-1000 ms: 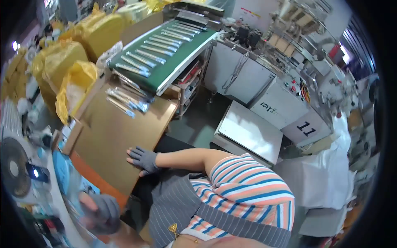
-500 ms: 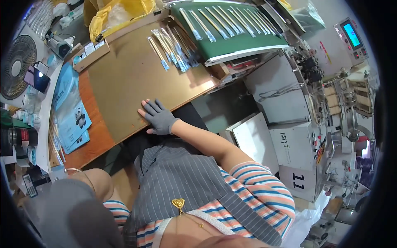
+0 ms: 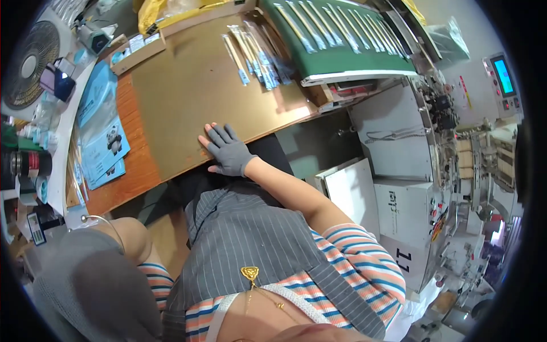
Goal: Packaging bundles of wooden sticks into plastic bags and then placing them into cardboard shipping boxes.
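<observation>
My right hand [image 3: 231, 153], in a grey glove with bare fingertips, lies flat with fingers spread at the near edge of the brown work board [image 3: 188, 97]. It holds nothing. My left hand [image 3: 105, 285], also in a grey glove, is raised close to the camera at the lower left. It looks large and blurred there, and its fingers cannot be made out. Beyond my right hand, a loose pile of slim wooden sticks [image 3: 259, 57] in clear, blue-ended wrappers rests on the board. More wrapped sticks [image 3: 342, 28] lie in a row on the green conveyor belt [image 3: 353, 64].
Blue printed bags [image 3: 105, 154] lie on the table's left side. A small open carton [image 3: 137, 56] stands behind them. At far left are a fan [image 3: 31, 65] and a phone [image 3: 57, 80]. White machine cabinets [image 3: 401, 214] and a control panel [image 3: 502, 80] stand to the right.
The view has shifted, so the table and belt sit farther right and higher in the picture. My right hand stays flat on the board; my left remains raised at the lower left.
</observation>
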`<state>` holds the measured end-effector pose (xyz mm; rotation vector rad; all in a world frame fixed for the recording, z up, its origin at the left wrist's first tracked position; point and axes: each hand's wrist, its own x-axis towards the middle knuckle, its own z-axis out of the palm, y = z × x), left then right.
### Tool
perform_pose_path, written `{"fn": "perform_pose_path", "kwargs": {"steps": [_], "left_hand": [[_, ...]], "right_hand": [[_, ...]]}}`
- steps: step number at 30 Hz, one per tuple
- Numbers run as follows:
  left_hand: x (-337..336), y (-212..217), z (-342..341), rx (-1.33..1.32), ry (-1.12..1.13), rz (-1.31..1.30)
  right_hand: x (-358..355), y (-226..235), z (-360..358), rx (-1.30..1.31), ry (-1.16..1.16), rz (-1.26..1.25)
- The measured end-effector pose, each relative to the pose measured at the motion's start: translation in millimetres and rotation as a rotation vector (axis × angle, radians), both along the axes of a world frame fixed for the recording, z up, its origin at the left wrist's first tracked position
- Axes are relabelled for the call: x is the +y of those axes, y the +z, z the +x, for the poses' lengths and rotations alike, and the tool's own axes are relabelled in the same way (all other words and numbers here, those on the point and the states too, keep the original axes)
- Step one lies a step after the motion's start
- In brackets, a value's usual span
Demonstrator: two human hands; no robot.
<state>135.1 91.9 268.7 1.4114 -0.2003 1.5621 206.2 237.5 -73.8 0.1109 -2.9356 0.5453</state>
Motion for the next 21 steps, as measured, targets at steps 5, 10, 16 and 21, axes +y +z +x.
{"fn": "perform_pose_path", "kwargs": {"steps": [5, 10, 16, 21], "left_hand": [[-8, 0, -7, 0.172, 0.010, 0.014], [-1, 0, -14, 0.056, 0.051, -0.127], [4, 15, -10, 0.232, 0.171, -0.175], [11, 17, -8, 0.181, 0.053, -0.190]], "right_hand": [[-1, -1, 3, 0.005, 0.000, -0.031], [-3, -5, 4, 0.017, -0.010, -0.035], [-1, -2, 2, 0.041, -0.008, -0.034], [0, -11, 1, 0.044, -0.021, -0.020]]}}
